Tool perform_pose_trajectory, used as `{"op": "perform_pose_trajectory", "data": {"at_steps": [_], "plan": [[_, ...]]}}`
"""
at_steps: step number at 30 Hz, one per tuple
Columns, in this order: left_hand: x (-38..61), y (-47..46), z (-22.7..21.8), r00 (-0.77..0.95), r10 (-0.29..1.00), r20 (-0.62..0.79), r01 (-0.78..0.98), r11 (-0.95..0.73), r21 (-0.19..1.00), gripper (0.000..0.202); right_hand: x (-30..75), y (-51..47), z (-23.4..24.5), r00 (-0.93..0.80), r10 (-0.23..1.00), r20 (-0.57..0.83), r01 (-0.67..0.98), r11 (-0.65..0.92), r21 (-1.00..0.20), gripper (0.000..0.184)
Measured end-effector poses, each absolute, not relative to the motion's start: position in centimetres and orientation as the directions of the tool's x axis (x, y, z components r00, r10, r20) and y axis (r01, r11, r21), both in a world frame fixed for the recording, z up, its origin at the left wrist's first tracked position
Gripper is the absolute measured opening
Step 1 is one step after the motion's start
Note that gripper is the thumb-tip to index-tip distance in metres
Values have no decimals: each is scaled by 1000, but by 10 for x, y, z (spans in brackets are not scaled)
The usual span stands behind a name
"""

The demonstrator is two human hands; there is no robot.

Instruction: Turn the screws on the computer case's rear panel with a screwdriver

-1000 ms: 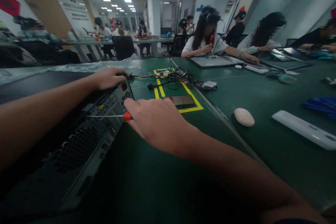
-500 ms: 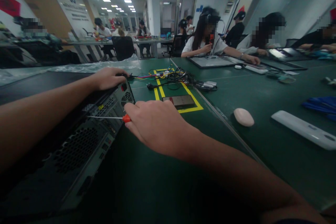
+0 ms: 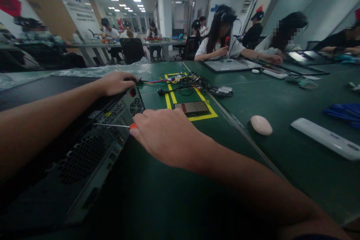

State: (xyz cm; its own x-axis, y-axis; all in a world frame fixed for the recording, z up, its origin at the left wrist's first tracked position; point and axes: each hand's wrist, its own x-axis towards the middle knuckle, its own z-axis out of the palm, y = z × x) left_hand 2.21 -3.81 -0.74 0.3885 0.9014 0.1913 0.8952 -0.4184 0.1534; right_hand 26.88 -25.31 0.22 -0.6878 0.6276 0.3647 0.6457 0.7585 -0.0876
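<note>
A black desktop computer case [image 3: 84, 191] lies at the left, its metal back panel with vent holes and ports turned toward the right. My left hand [image 3: 119, 82] is on the far top corner of the case, with its fingers curled over the edge. In my right hand [image 3: 171, 135] is a screwdriver [image 3: 133, 126] with an orange handle, gripped in closed fingers. Its thin shaft points left, and the tip meets the back panel near the upper edge. The dark panel hides which screw or hole the tip is at.
A tangle of cables [image 3: 194, 80] and a flat box-like device [image 3: 192, 107] lie by yellow tape [image 3: 212, 114]. To the right are a pale mouse [image 3: 261, 125], a long white object [image 3: 326, 138] and a blue bundle [image 3: 344, 114]. Co-workers sit across the green table [image 3: 239, 165].
My right hand has shifted very slightly with the screwdriver, whose tip stays at the back panel. My left hand and the case have not moved. A co-worker's hand across the table has lifted a little.
</note>
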Motion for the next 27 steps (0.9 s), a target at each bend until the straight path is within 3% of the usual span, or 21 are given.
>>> {"op": "perform_pose_trajectory", "data": {"at_steps": [12,27], "plan": [[24,-42,-4,384,907,174,896,-411,167,65,268,-251,-1,-661,617,427,668,743,-39,14],[24,-40,-5,385,907,170,899,-410,152,69,264,-253,-2,-650,628,427,688,726,-20,14]]}}
